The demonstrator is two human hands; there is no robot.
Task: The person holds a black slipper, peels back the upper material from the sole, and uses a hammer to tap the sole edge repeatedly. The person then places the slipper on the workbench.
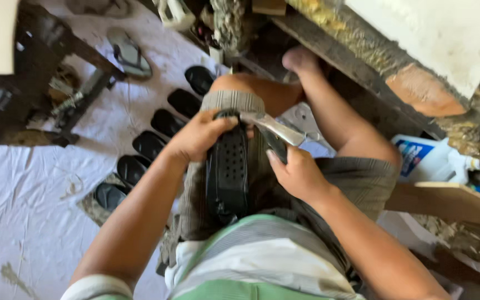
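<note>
On my lap lies a black perforated shoe sole [228,166], its far end pinched by my left hand [198,136], thumb on top. My right hand [298,175] has its fingers wrapped around a metal-bladed tool [273,129] touching the sole's far end. Beside my left knee, more black soles [156,139] sit in a row on white sheeting [23,205].

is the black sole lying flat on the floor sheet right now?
No, the black sole rests on the person's lap, gripped by the left hand.
</note>
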